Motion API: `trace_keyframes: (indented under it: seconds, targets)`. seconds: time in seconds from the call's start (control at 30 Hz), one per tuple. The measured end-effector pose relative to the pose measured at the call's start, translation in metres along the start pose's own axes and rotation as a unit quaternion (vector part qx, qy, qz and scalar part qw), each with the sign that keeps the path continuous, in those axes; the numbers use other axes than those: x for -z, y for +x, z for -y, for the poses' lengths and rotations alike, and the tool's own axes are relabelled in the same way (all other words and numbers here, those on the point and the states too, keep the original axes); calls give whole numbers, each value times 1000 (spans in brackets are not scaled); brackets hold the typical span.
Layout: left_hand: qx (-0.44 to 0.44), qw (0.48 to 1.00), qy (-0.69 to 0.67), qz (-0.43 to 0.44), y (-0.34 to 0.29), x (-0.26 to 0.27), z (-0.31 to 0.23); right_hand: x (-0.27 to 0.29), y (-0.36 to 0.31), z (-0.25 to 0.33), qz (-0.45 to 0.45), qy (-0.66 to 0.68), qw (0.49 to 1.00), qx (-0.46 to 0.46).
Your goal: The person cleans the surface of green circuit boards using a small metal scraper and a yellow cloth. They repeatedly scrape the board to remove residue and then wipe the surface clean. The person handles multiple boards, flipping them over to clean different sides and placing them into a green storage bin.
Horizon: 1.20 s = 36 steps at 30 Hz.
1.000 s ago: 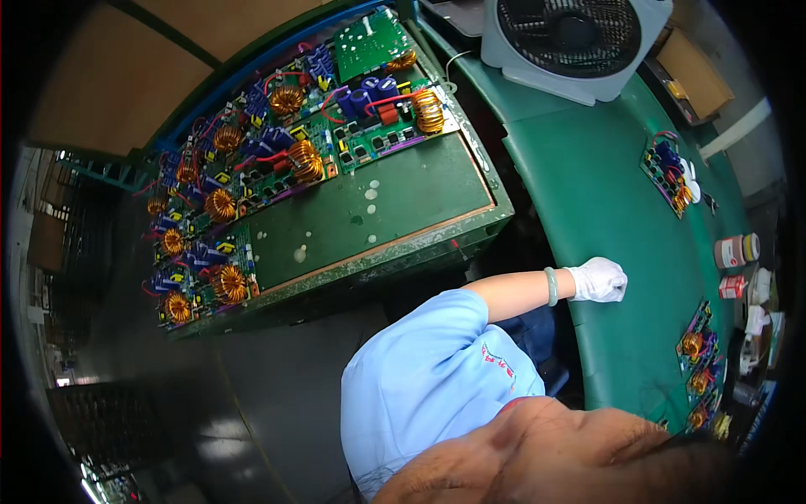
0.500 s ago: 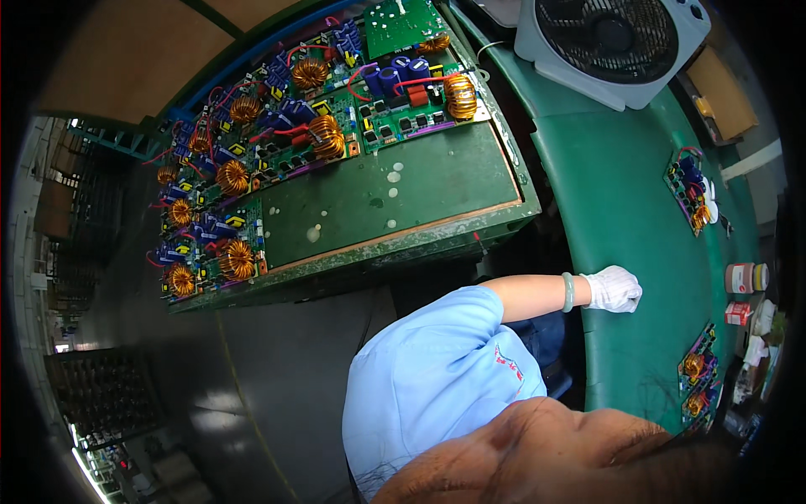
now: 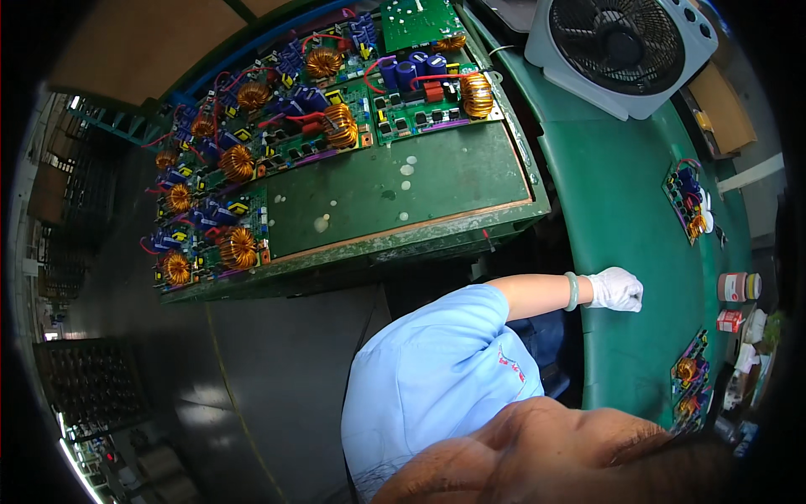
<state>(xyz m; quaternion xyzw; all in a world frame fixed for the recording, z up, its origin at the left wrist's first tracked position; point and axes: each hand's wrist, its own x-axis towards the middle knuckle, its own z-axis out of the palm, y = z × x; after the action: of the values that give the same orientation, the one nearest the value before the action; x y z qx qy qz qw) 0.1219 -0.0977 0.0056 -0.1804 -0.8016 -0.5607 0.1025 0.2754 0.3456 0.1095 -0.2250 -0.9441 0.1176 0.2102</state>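
Observation:
In a white knitted glove, my left hand [image 3: 617, 290] rests on the green mat [image 3: 646, 202] with its fingers curled closed. Whether anything sits inside the curl is hidden. A pale green bangle [image 3: 573, 291] circles that wrist, and the arm leaves a light blue sleeve. My right hand does not show. Above the glove on the mat lies a circuit board [image 3: 690, 202] with blue capacitors and a copper coil, a white object against its edge. More circuit boards [image 3: 690, 378] lie below and right of the hand.
Left of the mat, a green-topped stand [image 3: 403, 235] carries several populated boards [image 3: 294, 126] with copper coils. A grey box fan [image 3: 621, 55] stands at the top. Along the right edge are a jar [image 3: 732, 287] and a small red-and-white box [image 3: 729, 321].
The whole view has shifted slightly, with the fan and the stand's boards a little farther right. My left hand stays closed at nearly the same spot on the mat.

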Motion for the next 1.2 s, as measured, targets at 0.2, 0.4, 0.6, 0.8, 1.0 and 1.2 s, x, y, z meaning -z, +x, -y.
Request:
trace_keyframes:
  seconds: [0.2, 0.4, 0.6, 0.8, 1.0, 1.2]
  targets:
    - [18, 972, -171, -157, 8, 4, 5, -46, 7, 78, 30, 221, 968, 113]
    - [-10, 952, -155, -265, 10, -5, 20, -151, -25, 158, 114, 458, 867, 161]
    - [-4, 969, -152, -196, 12, -7, 21, -191, -40, 174, 107, 349, 911, 191]
    - [-18, 985, -64, -160, 11, -4, 26, -181, -51, 188, 92, 379, 900, 195]
    - [-19, 985, -90, -147, 8, 0, 19, -176, -54, 190, 101, 398, 896, 169]
    - [-8, 985, -101, -137, 9, -3, 23, -178, -53, 188, 88, 391, 898, 179]
